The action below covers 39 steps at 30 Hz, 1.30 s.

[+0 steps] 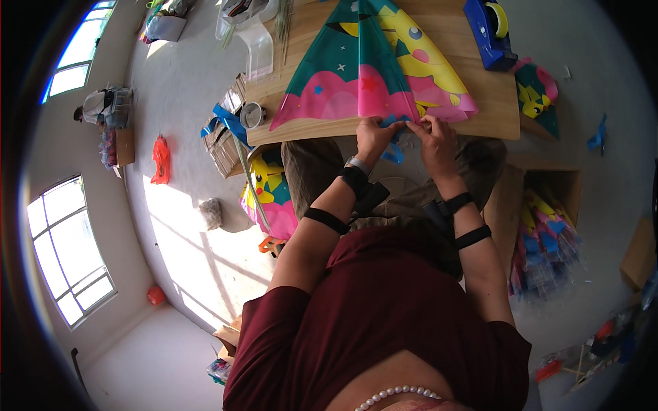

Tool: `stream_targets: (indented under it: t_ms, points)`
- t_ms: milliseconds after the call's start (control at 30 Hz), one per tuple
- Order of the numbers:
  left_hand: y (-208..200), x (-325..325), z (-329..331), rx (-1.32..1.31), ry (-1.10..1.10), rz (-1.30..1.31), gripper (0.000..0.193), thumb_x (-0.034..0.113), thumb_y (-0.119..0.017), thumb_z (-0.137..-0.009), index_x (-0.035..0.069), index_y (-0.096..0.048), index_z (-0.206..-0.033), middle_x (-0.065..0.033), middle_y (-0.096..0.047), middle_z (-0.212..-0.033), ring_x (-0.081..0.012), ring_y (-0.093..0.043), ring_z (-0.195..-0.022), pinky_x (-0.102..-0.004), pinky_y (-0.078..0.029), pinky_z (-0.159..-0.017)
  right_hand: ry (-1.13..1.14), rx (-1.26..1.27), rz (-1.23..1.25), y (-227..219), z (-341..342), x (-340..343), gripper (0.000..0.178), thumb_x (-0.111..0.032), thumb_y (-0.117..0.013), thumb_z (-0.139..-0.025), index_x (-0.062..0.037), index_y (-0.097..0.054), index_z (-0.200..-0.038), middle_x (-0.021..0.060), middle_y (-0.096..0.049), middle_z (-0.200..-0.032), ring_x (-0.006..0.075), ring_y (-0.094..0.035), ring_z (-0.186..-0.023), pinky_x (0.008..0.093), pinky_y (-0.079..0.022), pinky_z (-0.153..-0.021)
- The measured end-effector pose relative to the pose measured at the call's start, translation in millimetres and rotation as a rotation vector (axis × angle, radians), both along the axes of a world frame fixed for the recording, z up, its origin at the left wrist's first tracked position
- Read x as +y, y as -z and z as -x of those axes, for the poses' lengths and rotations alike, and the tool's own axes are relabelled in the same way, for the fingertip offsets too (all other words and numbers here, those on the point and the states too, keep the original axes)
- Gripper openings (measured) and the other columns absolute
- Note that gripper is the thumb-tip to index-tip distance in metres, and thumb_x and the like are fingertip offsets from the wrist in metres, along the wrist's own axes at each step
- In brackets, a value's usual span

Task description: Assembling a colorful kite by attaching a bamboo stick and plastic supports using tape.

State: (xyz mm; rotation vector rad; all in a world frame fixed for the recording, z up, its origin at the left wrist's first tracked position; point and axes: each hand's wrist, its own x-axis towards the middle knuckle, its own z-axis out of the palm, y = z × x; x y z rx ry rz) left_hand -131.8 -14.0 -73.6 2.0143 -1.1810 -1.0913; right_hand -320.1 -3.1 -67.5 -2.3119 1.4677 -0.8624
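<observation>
A kite (384,75) of thin sheet, green, pink and yellow with a cartoon figure, lies on the wooden table, its lower edge at the near rim. A blue ribbon (393,153) hangs from that edge between my hands, and part of it shows at their fingertips. My left hand (373,141) pinches the ribbon where it meets the kite. Close by on the right, my right hand (436,145) is closed too, thumb and forefinger together at the ribbon and kite edge. Its fingers partly hide what they grip.
A blue tape dispenser (491,34) stands at the table's (500,103) right side. On the left are a round tin (253,115) and a clear plastic bin (259,55). Further kites (266,181) lie beside my left leg; an open box (548,181) with bundled kites is on the right.
</observation>
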Motion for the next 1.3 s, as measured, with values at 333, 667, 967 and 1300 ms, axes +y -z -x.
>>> stream_targets:
  t_ms: [333,667,967,1300]
  points:
    - [0,2,6,-0.135,-0.017,0.032,0.043,0.036,-0.088,-0.077,-0.004,-0.076,-0.088,-0.013,-0.074,-0.073,-0.021,-0.073,-0.066,-0.0357,-0.055,-0.063,-0.016,-0.02,-0.012,4,0,-1,0.044,0.001,-0.064,-0.08,-0.0176,-0.078,-0.118,0.0063,-0.062,-0.112,0.0274,-0.062,-0.103,0.0441,-0.047,-0.09]
    - [-7,-1,6,-0.034,-0.044,-0.102,0.045,0.042,-0.086,-0.075,0.001,-0.077,-0.091,-0.0173,-0.075,-0.079,-0.0333,-0.075,-0.08,-0.0433,-0.058,-0.073,-0.035,-0.138,-0.022,12,5,-11,0.044,0.008,-0.062,-0.08,-0.0111,-0.076,-0.118,0.0093,-0.065,-0.106,0.0312,-0.064,-0.099,0.0427,-0.052,-0.085]
    - [-13,0,9,0.013,-0.059,-0.102,0.045,0.041,-0.085,-0.075,0.0,-0.076,-0.092,-0.0173,-0.074,-0.079,-0.0339,-0.075,-0.08,-0.0439,-0.057,-0.073,0.4,-0.464,-0.119,-14,53,-48,0.029,-0.005,-0.058,-0.102,-0.0055,-0.063,-0.131,0.0108,-0.068,-0.106,0.0239,-0.066,-0.095,0.0362,-0.054,-0.084]
    - [-19,1,11,0.003,-0.051,-0.089,0.044,0.039,-0.084,-0.077,0.0,-0.075,-0.096,-0.0167,-0.075,-0.081,-0.0342,-0.075,-0.081,-0.0446,-0.057,-0.074,0.626,-0.482,0.082,-9,164,-185,0.028,-0.017,-0.066,-0.101,-0.0004,-0.066,-0.123,0.0125,-0.073,-0.105,0.0203,-0.07,-0.092,0.0327,-0.055,-0.083]
